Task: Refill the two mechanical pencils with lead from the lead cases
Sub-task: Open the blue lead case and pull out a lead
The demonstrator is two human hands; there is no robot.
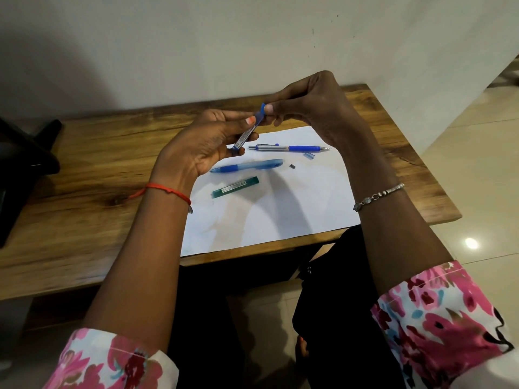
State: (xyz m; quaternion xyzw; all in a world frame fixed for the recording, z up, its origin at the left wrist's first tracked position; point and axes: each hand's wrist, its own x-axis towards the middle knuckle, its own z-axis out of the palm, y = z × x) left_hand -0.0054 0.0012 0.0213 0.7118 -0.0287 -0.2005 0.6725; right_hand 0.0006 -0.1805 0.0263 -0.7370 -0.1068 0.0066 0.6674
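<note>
The person holds the blue lead case up over the white paper, tilted with its cap highest, I think so no lead falls out when it opens. The left hand grips the case body with curled fingers. The right hand pinches the cap. Both wrists are raised and bent inward. Below wait the silver pencil, the blue pencil and, nearer, the green lead case.

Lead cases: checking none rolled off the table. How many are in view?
2. The blue lead case is gripped by the left hand, its cap pinched by the right hand; the green lead case lies on the white paper.
</note>
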